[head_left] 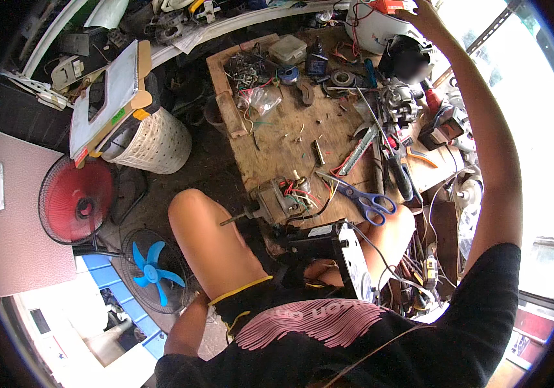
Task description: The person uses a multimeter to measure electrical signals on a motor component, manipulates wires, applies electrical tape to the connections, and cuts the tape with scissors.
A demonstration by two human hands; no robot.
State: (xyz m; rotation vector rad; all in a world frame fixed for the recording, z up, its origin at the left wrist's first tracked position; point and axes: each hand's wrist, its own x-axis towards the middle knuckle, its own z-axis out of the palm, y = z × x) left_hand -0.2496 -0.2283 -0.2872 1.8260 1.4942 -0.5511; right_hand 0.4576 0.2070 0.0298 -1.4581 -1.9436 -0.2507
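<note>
My right arm reaches far up to the top right edge. My right hand (421, 14), partly cut off there, appears closed on a red object with white ends (390, 6) above a white round tub (374, 31). My left arm hangs low; my left hand (200, 302) lies beside my left thigh, its fingers hidden. At the near table edge a small motor (277, 202) with a long shaft and coloured wires rests, away from both hands. A black box with a pale panel (354, 262) and cables stands between my legs. Blue-handled scissors (375, 205) lie beside the motor.
The wooden worktable (270, 152) bears a utility knife (358, 152), a tape roll (342, 78), a clear plastic case (287, 50) and a pile of screws (244, 70). A white basket (160, 142), a red fan (79, 200) and a blue-bladed fan (152, 273) stand left.
</note>
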